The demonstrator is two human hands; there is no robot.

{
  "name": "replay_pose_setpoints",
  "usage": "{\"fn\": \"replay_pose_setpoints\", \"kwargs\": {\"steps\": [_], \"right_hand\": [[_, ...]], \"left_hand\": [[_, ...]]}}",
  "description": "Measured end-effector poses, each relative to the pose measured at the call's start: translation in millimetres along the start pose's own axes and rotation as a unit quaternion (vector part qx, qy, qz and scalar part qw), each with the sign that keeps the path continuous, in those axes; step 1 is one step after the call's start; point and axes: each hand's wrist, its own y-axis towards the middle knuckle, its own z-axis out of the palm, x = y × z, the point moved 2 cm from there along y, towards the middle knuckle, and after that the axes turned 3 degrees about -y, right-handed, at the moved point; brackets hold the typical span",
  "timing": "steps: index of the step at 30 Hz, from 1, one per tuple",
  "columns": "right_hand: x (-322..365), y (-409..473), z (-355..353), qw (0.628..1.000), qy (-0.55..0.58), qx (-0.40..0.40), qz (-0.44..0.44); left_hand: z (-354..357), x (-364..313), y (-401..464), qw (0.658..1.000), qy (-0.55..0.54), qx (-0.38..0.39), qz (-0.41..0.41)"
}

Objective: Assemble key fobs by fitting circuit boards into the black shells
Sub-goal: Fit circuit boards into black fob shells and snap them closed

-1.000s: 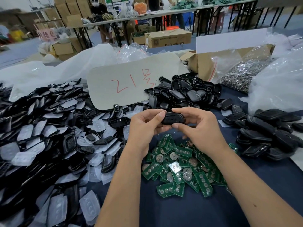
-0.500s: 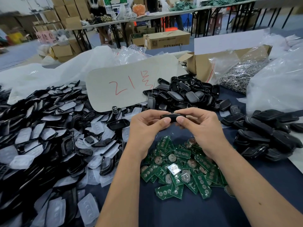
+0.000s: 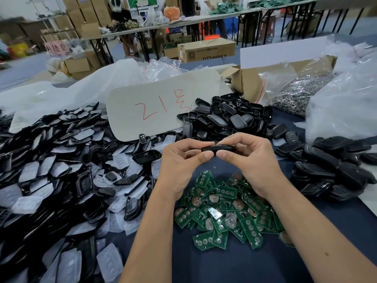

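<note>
Left hand (image 3: 179, 160): I see its fingers curled tight, thumb under, pinching the left end of the black shell (image 3: 217, 148).
Right hand (image 3: 251, 158): same tight pinch on the right end — thumbs nearly meeting.
Black shell: held edge-on in the air above the green circuit boards (image 3: 222, 211) heaped on the table (image 3: 234, 266).
Cardboard box (image 3: 248, 84): open, lined with a clear bag of small metal parts (image 3: 295, 94).
Shell piles: black halves behind (image 3: 228, 119) — more at the right (image 3: 334, 168).

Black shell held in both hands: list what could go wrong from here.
1. The black shell is pinched edge-on by both hands' fingers; a slip could drop it among the green boards below.
2. Its seam faces away, so a badly seated board could go unnoticed.
</note>
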Motion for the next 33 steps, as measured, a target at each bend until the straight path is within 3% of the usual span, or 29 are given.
{"fn": "replay_pose_setpoints", "kwargs": {"steps": [5,11,16,20,25,29,33], "right_hand": [[-2.2,-0.1,3.6,0.988,-0.142,0.007,-0.052],[-5.8,2.3,3.4,0.984,-0.161,0.024,-0.066],[-7.5,1.6,2.8,0.994,-0.103,0.025,-0.028],[-12.3,3.8,2.9,0.998,-0.038,-0.037,0.027],[-12.4,3.6,2.6,0.999,-0.022,-0.025,0.039],[-9.7,3.0,1.8,0.998,0.016,-0.007,0.055],[-9.6,2.2,2.4,0.996,0.046,0.014,0.077]], "left_hand": [[-8.2,-0.2,2.9,0.983,0.174,-0.008,0.054],[6.7,0.5,1.6,0.959,0.268,0.007,0.090],[8.2,4.0,2.5,0.977,0.204,-0.020,0.065],[13.8,4.7,0.9,0.998,0.032,-0.048,-0.011],[25.8,8.3,-0.7,0.986,-0.137,-0.042,-0.081],[24.8,8.8,-1.8,0.986,-0.138,-0.025,-0.089],[19.1,6.3,-0.6,0.998,-0.028,0.000,-0.054]]}}
